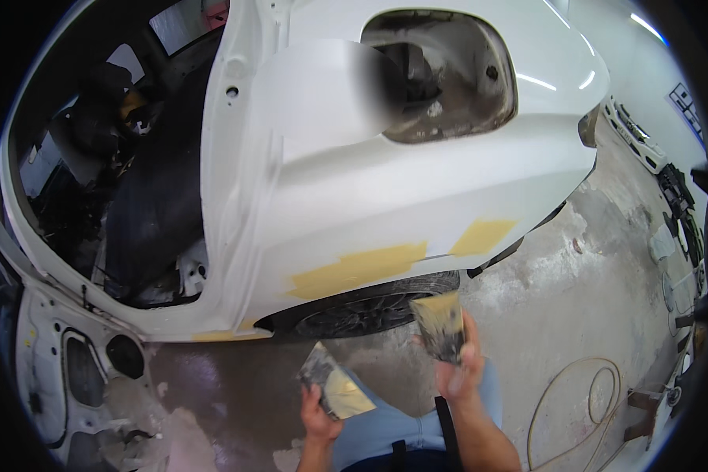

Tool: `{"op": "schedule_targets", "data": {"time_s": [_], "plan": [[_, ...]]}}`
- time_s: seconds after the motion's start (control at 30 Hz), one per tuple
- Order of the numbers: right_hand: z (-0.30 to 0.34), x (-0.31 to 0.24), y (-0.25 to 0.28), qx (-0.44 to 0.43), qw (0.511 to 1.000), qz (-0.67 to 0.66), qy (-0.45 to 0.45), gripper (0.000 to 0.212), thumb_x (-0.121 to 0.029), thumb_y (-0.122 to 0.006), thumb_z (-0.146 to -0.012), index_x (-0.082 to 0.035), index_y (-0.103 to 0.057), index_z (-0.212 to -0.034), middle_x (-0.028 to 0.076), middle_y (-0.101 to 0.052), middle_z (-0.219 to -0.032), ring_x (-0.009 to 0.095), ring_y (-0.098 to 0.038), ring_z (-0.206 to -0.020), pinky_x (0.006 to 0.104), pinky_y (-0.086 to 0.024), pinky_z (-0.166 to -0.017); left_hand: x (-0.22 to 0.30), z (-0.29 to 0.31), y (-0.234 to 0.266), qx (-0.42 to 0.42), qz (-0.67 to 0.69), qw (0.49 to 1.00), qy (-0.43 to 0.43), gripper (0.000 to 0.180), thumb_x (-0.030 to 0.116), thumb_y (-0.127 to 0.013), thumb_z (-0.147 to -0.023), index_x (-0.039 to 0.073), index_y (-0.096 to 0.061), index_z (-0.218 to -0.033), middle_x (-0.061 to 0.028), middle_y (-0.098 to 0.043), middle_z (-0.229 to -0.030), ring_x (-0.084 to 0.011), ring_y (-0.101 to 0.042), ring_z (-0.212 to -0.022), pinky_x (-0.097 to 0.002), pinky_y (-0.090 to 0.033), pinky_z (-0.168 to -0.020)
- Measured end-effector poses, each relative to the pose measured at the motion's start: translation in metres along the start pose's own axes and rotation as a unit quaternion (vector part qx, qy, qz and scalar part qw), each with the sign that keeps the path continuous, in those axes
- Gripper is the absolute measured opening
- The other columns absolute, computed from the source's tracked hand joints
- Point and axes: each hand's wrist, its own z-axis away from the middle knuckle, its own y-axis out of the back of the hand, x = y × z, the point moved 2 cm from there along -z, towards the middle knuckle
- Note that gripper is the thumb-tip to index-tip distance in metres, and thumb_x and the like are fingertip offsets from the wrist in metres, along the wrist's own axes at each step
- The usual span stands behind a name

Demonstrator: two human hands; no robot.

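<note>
My left hand is closed on the edge of a flat filler plate, dark and scuffed, with a smooth yellow layer on part of it. Higher and to the right, my right hand grips a putty spreader, a flat blade coated with yellow filler and dark smears. The two are held apart, in front of the white car body's rear wheel. Above the wheel arch, a long yellow filler patch covers the panel. A smaller yellow patch lies to its right. Neither tool touches the car.
An open door with its lining off stands at the left, beside the stripped cabin. The panel has a large window opening. On the concrete floor at right lies a coiled hose. Car parts line the wall.
</note>
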Motion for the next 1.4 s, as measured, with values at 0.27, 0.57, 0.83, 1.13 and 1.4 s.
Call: {"op": "schedule_targets", "data": {"time_s": [0.27,0.57,0.83,1.13,1.4], "plan": [[0.034,-0.219,-0.036,-0.302,0.826,0.476,0.025,0.055,-0.039,-0.078,-0.071,-0.026,-0.080,-0.125,0.013,-0.061,-0.141,0.047,-0.047,-0.145,0.0570,-0.041,-0.107,0.009,0.061,-0.290,0.018,-0.079,0.979,0.186,0.046,0.026,-0.058,-0.111,0.014,-0.045,-0.153,-0.0086,-0.061,-0.143,-0.0300,-0.063,-0.129,-0.0522,-0.054,-0.109],[0.007,-0.160,-0.044,0.113,0.901,0.366,-0.202,0.054,-0.023,-0.066,-0.092,-0.011,-0.066,-0.145,0.017,-0.058,-0.146,0.034,-0.054,-0.138,0.0394,-0.043,-0.114,0.227,-0.006,-0.368,-0.093,-0.207,0.971,0.073,0.052,0.022,-0.055,-0.109,0.008,-0.042,-0.158,-0.0073,-0.062,-0.142,-0.0240,-0.062,-0.129,-0.0431,-0.048,-0.112],[-0.030,0.047,-0.060,0.423,0.898,0.093,-0.077,0.079,-0.059,-0.048,-0.096,-0.012,-0.051,-0.159,0.011,-0.059,-0.148,0.033,-0.058,-0.132,0.0509,-0.053,-0.095,0.347,-0.071,-0.335,-0.154,-0.417,0.888,0.122,0.056,0.028,-0.053,-0.108,0.006,-0.039,-0.158,-0.0131,-0.065,-0.132,-0.0260,-0.068,-0.115,-0.0440,-0.058,-0.099],[-0.001,0.058,-0.040,0.378,0.926,0.020,0.003,0.063,-0.024,-0.071,-0.098,-0.008,-0.052,-0.156,0.013,-0.059,-0.143,0.031,-0.060,-0.129,0.0463,-0.052,-0.103,0.333,-0.075,-0.242,-0.074,-0.374,0.879,0.286,0.041,0.027,-0.047,-0.109,0.011,-0.044,-0.148,-0.0181,-0.076,-0.103,-0.0290,-0.073,-0.057,-0.0393,-0.063,-0.049],[-0.054,0.089,-0.049,0.328,0.892,0.291,0.107,0.074,0.017,-0.060,-0.081,-0.011,-0.062,-0.149,0.014,-0.058,-0.137,0.033,-0.058,-0.131,0.0377,-0.043,-0.114,0.297,-0.061,-0.220,-0.108,-0.412,0.844,0.326,0.050,0.026,-0.056,-0.106,0.006,-0.042,-0.149,-0.0187,-0.070,-0.116,-0.0299,-0.074,-0.083,-0.0429,-0.066,-0.070]]}}
